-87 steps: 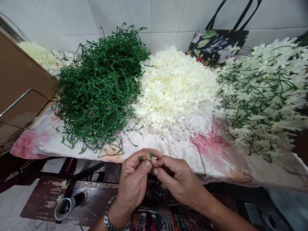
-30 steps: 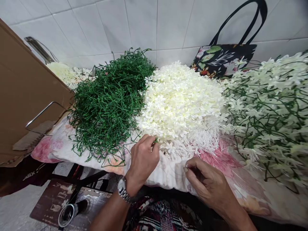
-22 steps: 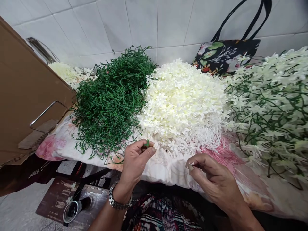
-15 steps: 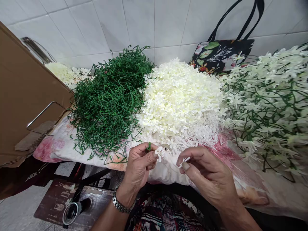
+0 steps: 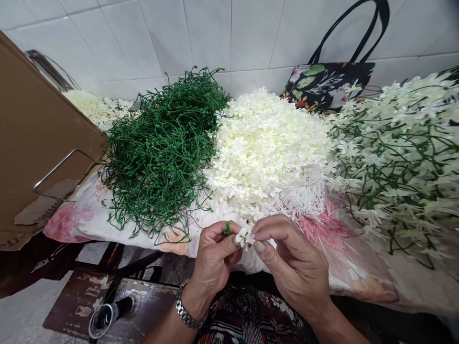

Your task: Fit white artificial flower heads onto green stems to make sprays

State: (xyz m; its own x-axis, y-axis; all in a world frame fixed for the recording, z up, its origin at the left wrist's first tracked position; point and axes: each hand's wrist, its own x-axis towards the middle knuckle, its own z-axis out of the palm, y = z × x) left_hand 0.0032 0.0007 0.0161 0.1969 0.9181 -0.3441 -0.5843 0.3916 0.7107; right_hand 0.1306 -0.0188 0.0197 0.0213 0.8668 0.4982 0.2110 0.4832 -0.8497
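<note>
Cloth-covered table (image 5: pixel 358 270) is carrying heaps. From the hands: stemmed flowers (image 5: pixel 399 162) are lying at 2 o'clock, green stems (image 5: pixel 163 153) at 11, loose blossoms (image 5: pixel 270 148) at 12. Right hand (image 5: pixel 296 265) and left hand (image 5: pixel 213 258) are facing inward; left grip is grasping small white flower (image 5: pixel 243 236) between them, right grip pinching white sprig (image 5: pixel 251 240) at its 3 o'clock.

On the desk (image 5: pixel 373 272), stem pile (image 5: pixel 161 153) left, blossom pile (image 5: pixel 268 143) centre, flowering sprays (image 5: pixel 401 162) right; tote bag (image 5: pixel 328 83) behind, by the wall (image 5: pixel 208 38).
</note>
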